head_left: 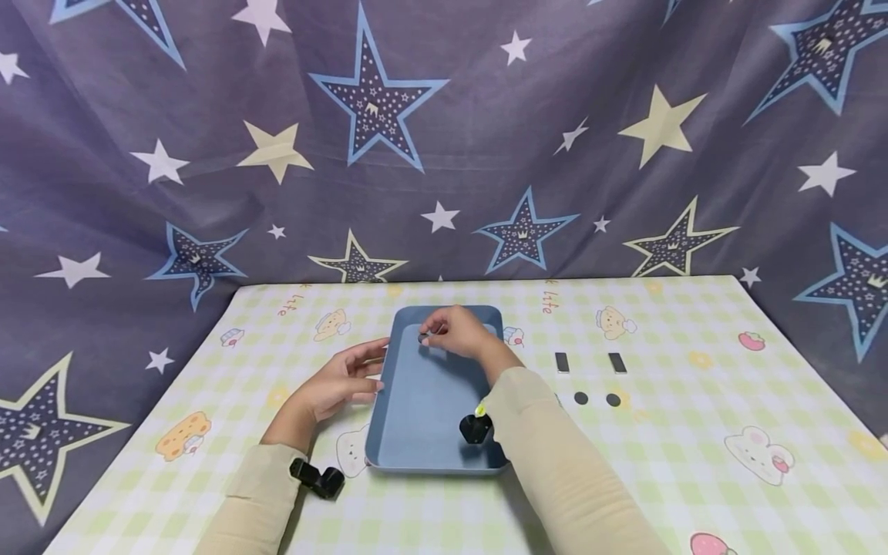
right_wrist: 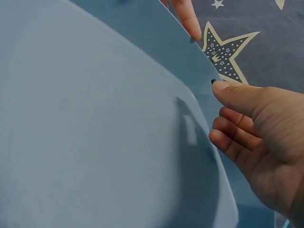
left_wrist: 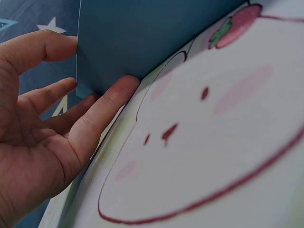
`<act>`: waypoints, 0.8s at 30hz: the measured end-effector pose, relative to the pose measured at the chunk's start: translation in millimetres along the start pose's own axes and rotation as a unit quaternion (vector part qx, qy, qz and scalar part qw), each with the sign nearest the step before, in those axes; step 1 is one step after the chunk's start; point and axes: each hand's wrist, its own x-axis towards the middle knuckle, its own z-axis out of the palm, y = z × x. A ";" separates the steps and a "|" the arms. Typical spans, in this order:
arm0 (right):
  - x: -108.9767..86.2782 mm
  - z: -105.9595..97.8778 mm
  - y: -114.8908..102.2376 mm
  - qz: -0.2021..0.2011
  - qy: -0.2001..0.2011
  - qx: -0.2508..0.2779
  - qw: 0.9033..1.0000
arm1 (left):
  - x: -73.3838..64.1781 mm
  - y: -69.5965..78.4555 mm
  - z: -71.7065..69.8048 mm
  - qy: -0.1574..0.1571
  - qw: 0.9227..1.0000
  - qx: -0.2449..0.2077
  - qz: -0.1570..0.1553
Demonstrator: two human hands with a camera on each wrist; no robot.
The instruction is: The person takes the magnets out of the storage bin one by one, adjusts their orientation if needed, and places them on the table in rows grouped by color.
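Observation:
A blue-grey rectangular tray [head_left: 433, 416] lies on the table. Over its far left part, my right hand [head_left: 454, 333] pinches a small dark piece [head_left: 422, 338] between thumb and fingers. Only a black edge of this piece [right_wrist: 213, 81] shows past the thumb tip in the right wrist view, so its full shape is hidden. My left hand [head_left: 344, 383] touches the tray's left side with extended fingers; in the left wrist view its fingertips [left_wrist: 127, 83] rest against the outer wall.
Right of the tray lie two black rectangular pieces [head_left: 562, 362] and two black discs [head_left: 581, 398]. A checked cloth [head_left: 666, 462] with cartoon prints covers the table. Behind it hangs a dark curtain [head_left: 486, 92] with stars. A black wrist camera [head_left: 475, 428] juts over the tray.

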 end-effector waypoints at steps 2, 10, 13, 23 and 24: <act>-1.6 -2.5 -2.2 -0.004 -0.009 -0.002 1.000 | 0.4 -0.2 -0.2 -0.001 1.000 -0.001 0.000; -7.1 -12.7 -9.7 -0.016 -0.024 -0.015 0.999 | 0.5 -0.5 -0.5 -0.003 1.000 -0.001 0.000; -10.7 -16.7 -13.3 -0.018 -0.026 -0.019 0.999 | 0.0 -0.1 0.1 -0.003 1.000 -0.002 -0.001; -24.6 -29.2 -21.6 -0.017 -0.038 -0.039 0.998 | -0.5 0.7 0.6 0.004 1.000 0.003 -0.003; -25.8 -30.2 -22.1 -0.018 -0.039 -0.041 0.998 | -0.5 0.7 0.5 0.005 1.000 0.003 -0.003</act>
